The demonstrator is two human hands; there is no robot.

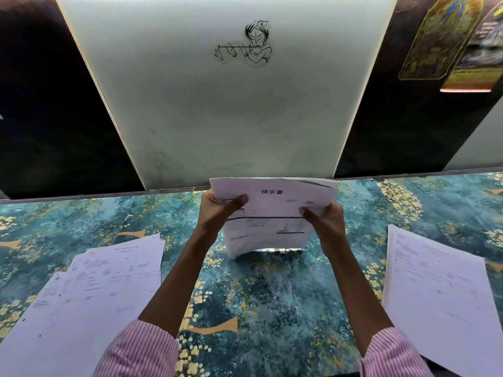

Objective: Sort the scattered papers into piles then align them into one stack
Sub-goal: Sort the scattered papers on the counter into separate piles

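Note:
A bundle of printed white papers (272, 213) stands upright in the middle of the table, its lower edge on or just above the teal floral tablecloth (258, 295). My left hand (220, 210) grips its left side with the thumb across the front sheet. My right hand (324, 221) grips its right side the same way. The bundle bows slightly. A fanned pile of papers (89, 289) lies flat at the left. Another pile of papers (435, 289) lies flat at the right.
A white panel (231, 104) with a line-drawing sticker (245, 44) rises right behind the table, flanked by dark panels. Colourful posters (449, 36) hang at the upper right. Bare tablecloth lies between the two flat piles.

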